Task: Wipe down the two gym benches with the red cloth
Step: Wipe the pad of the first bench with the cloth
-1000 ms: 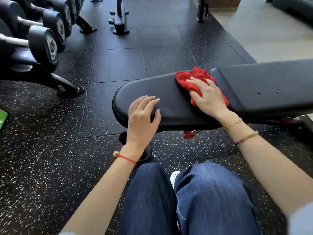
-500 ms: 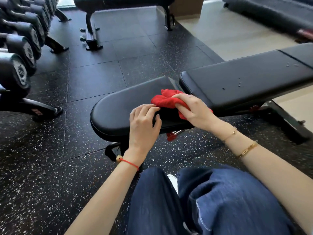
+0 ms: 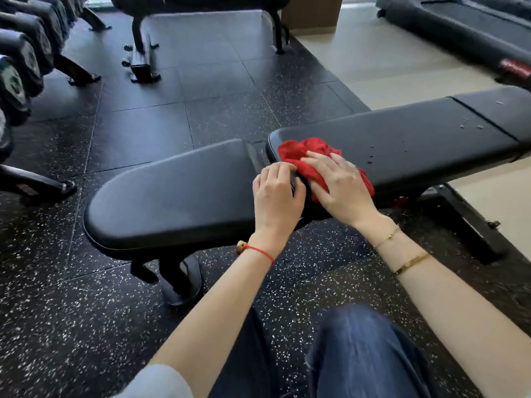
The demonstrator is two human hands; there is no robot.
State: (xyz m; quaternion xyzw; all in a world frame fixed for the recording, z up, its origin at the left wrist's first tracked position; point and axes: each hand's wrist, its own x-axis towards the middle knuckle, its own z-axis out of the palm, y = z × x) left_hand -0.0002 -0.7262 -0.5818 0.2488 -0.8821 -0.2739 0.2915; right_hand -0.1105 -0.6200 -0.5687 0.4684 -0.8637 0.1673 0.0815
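My right hand (image 3: 342,188) lies with fingers (image 3: 319,163) spread flat on the bunched red cloth (image 3: 304,152), pressing it at the near end corner of the long back pad (image 3: 416,139). My left hand (image 3: 275,193) curls its fingers at the seat pad's (image 3: 172,196) end — holding nothing. Droplets (image 3: 471,126) dot the long pad farther right.

Far bench (image 3: 198,0) cut off above (dumbbells (image 3: 17,79) blurred, cropped left).
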